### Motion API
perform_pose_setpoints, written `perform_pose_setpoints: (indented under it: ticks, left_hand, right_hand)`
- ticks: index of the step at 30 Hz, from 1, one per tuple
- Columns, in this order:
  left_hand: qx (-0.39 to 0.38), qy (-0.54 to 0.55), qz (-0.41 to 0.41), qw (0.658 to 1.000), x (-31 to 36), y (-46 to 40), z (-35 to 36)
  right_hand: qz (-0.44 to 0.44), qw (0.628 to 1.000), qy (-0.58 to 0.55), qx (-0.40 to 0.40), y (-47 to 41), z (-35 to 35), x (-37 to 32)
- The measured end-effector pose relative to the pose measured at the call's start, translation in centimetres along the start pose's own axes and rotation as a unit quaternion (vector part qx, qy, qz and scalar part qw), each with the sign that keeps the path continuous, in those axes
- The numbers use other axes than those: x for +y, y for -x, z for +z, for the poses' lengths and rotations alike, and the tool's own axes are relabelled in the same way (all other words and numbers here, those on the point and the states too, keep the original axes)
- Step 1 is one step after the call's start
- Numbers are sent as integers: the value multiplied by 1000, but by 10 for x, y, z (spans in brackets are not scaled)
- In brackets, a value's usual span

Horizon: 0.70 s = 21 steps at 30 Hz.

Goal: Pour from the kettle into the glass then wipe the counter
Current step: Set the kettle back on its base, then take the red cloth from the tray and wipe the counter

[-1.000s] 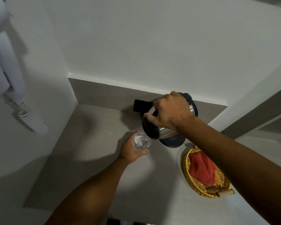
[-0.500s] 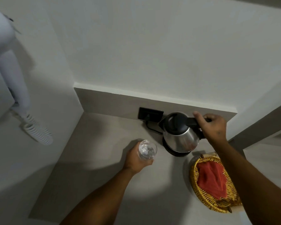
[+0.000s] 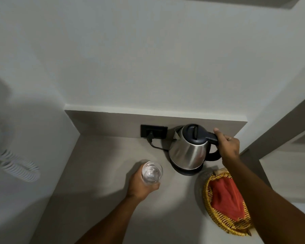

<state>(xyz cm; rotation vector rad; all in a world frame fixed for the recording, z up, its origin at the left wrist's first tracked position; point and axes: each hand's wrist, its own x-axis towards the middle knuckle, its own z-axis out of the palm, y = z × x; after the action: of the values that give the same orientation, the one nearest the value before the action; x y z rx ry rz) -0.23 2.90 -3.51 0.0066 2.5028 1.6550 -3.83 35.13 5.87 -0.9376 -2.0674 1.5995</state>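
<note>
A steel kettle (image 3: 187,154) with a black lid stands upright on its round black base at the back of the beige counter (image 3: 99,173). My right hand (image 3: 227,147) is wrapped around its black handle. To the front left of the kettle, my left hand (image 3: 139,184) grips a clear glass (image 3: 151,172) with water in it, resting on or just above the counter. A red cloth (image 3: 225,196) lies in a woven yellow basket (image 3: 208,206) to the right, partly hidden by my right forearm.
A black wall socket (image 3: 153,131) with a plug and cord sits behind the kettle. White walls close the corner at the back and left. A white coiled cord (image 3: 18,168) hangs on the left wall. A ledge rises at the far right.
The kettle went from tilted over the glass back to upright on its base. My right hand still holds the handle, and my left hand has kept hold of the glass.
</note>
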Motion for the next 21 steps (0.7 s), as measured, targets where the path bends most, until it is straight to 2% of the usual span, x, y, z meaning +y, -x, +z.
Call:
perform_pose_setpoints:
  ticks: [15,18,21]
  left_hand:
    - [-3,-35,13,999,8,3,-3]
    - [-5,-48,26,999,11,5,-3]
    - [0,-41,20,999,10,4,-2]
  right_hand:
    - [-53,998,31,-26,1,-19,8]
    - [-48,998,34,7,15,-25,10]
    - [-21,995,53,81,46,-34,40]
